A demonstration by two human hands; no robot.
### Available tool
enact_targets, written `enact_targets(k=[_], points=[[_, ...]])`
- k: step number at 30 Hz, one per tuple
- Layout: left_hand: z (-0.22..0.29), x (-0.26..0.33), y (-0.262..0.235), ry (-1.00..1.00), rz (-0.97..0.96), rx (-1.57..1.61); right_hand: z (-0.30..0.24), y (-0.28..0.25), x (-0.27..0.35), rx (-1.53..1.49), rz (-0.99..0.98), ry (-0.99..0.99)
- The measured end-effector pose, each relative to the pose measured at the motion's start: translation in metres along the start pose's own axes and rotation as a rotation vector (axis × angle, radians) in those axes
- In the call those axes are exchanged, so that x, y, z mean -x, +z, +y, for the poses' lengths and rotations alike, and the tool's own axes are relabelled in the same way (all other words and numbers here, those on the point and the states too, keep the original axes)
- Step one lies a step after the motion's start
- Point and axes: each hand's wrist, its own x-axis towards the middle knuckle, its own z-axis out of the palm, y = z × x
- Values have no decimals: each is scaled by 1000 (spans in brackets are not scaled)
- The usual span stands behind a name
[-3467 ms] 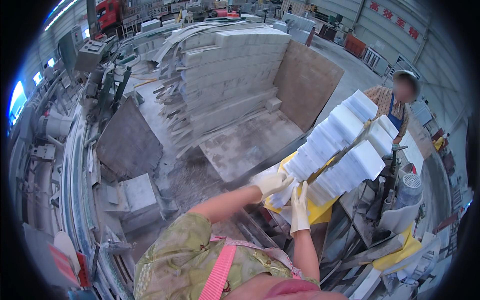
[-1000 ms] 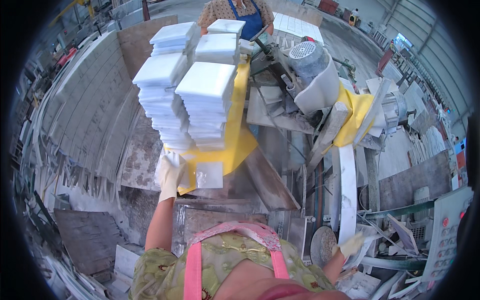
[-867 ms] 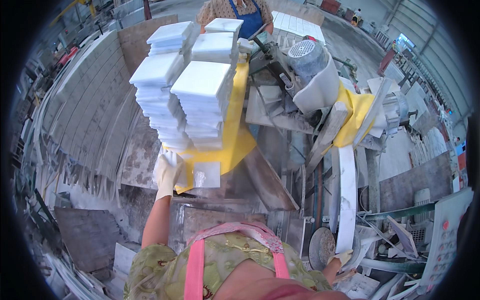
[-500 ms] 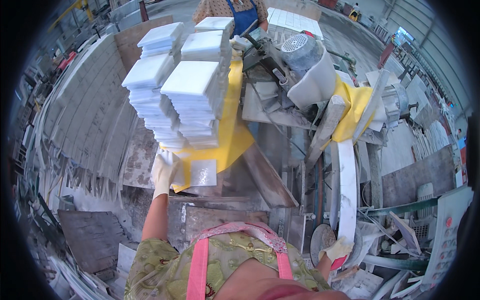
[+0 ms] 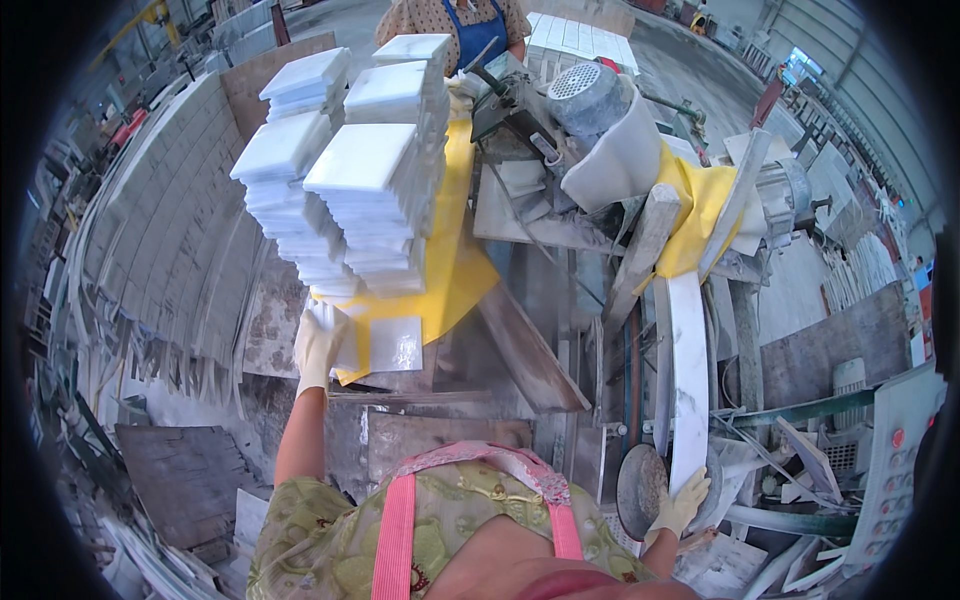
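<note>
My left hand [image 5: 318, 352], in a pale glove, is closed at the edge of a small white tile [image 5: 346, 350] near the foot of the stacks; the fingertips are partly hidden. Beside it, another square white tile [image 5: 397, 345] lies flat on a yellow sheet [image 5: 452, 290]. Tall stacks of white stone tiles [image 5: 362, 160] rise just beyond. Off to the right, my gloved right hand [image 5: 682, 503] lies with its fingers stretched over the near end of a long white stone strip [image 5: 686, 380]. A round grey disc [image 5: 642, 490] stands left of that hand.
A motor [image 5: 590, 98] with a curved guard stands at the far right. Wooden beams [image 5: 530, 345] slant below it. A control panel [image 5: 898, 470] is at the right edge. Long slabs [image 5: 160, 220] lean at left. Another person in a blue apron [image 5: 482, 38] stands beyond the stacks.
My right hand has shifted up onto the strip's end, its fingers now flatter; a red patch beside it no longer shows. My left hand stays at the small tile. The view has shifted slightly.
</note>
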Motion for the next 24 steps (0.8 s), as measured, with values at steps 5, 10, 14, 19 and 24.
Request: enact_targets(k=[5,10,14,19,24], points=[[-1,0,0,21,2,-6,4,-15,3,-58,-73,28],[-3,-2,1,24,-6,-3,21,-29,6,-542,-84,71],[-3,-2,0,7,-20,12,20,-26,-6,-632,376,-191],[-1,-2,-1,-3,-22,-19,-15,-7,-26,-54,176,-133],[-3,-2,0,20,-14,5,-38,-1,-18,50,223,-224]])
